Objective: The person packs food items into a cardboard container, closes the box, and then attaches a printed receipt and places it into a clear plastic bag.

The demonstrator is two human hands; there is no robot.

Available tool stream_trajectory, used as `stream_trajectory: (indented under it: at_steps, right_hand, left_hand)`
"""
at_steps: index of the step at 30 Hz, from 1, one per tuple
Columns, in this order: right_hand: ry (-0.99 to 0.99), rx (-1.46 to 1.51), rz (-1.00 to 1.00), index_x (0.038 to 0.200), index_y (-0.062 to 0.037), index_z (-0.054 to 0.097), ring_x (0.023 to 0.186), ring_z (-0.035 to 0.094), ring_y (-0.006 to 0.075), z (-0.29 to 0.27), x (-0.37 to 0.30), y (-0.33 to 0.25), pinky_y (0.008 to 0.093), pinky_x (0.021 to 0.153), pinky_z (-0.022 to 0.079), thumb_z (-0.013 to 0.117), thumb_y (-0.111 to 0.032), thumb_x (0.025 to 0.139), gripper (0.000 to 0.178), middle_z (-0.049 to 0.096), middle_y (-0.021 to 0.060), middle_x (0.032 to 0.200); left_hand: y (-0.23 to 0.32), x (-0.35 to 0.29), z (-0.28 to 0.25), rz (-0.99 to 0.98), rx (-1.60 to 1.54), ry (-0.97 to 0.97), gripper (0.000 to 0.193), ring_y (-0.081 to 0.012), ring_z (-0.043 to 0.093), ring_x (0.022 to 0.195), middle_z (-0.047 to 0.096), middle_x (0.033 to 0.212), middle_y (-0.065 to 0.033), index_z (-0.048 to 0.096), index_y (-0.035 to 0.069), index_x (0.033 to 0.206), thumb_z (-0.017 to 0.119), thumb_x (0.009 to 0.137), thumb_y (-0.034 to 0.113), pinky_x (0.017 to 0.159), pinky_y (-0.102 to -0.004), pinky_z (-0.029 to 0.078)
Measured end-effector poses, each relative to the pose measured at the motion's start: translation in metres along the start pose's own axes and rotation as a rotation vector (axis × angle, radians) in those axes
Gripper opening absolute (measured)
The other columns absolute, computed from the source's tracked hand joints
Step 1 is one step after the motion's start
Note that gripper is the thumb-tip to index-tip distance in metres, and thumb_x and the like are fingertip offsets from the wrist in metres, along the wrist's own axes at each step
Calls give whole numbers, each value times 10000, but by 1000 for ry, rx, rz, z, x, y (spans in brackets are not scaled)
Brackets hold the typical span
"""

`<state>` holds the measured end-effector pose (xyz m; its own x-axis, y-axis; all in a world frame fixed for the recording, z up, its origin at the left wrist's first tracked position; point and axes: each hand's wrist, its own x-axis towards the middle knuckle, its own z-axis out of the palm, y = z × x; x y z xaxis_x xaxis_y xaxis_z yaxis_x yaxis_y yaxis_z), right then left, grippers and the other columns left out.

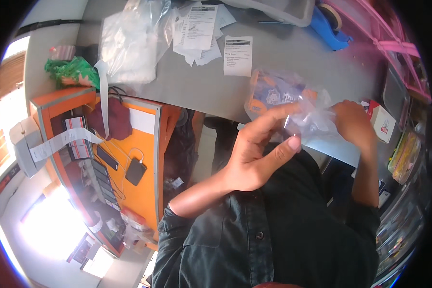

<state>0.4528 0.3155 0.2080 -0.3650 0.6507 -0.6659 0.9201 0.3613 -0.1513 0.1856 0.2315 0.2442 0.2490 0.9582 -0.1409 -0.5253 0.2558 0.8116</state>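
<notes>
A clear plastic bag (321, 117) is gathered up in front of me, over the table's near edge. Inside it shows a purple-blue and orange printed packet (278, 91). My left hand (254, 153) grips the bag's bunched top from the left, forefinger above and thumb below, with crinkled plastic between them. On the other side my right hand (353, 122) has its fingers curled in at the plastic; its fingertips are partly hidden.
Printed paper slips (237, 55) and a stack of clear plastic bags (129, 48) lie on the grey table (197, 81). A blue tape dispenser (329, 29), a pink basket (393, 45) and a small white box (383, 125) stand right. Phones rest on an orange shelf (146, 192) at left.
</notes>
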Motion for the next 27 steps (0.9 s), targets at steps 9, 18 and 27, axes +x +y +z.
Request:
stream_trajectory:
  at_steps: [9,18,27]
  right_hand:
    - [64,564,-721,1025,-51,706,879,666,315,-16,30,-44,388,819,509,737,-105,746,286,714,134,948]
    - [-328,-42,-282,1231,-56,591,1119,594,359,27,92,5,438,965,459,668,-270,851,443,614,186,1211]
    - [-191,266,-214,1344,-82,538,1193,562,365,17,105,-51,456,1033,422,552,-386,964,486,594,167,1304]
  left_hand:
    - [-5,5,-5,140,-168,73,793,-112,579,896,635,1146,-121,145,35,1567,523,886,-115,773,-224,458]
    - [-13,-4,-10,249,-132,175,892,-126,589,814,626,1249,-178,8,85,1580,501,870,-136,655,-229,490]
    - [-7,-7,-14,317,-109,124,985,-165,556,852,589,1303,-201,7,181,1595,550,809,-56,769,-321,468]
